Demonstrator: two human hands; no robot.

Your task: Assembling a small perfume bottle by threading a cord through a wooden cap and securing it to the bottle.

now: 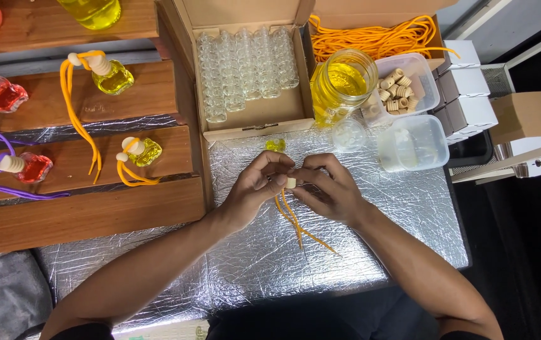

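Note:
Over the silver foil mat (402, 214), my left hand (254, 189) and my right hand (327, 189) meet at the fingertips. Between them they pinch a small pale wooden cap (291, 182) with an orange cord (295, 220) hanging down from it onto the foil. Just beyond my fingers stands a small glass bottle of yellow liquid (275, 145). Which hand bears the cap more I cannot tell.
An open cardboard box (251, 116) holds several empty small glass bottles. To its right stand a jar of yellow liquid (343, 85), a tub of wooden caps (402, 88), an empty tub (412, 141) and orange cords (377, 38). Finished bottles lie on wooden steps (87, 157) at left.

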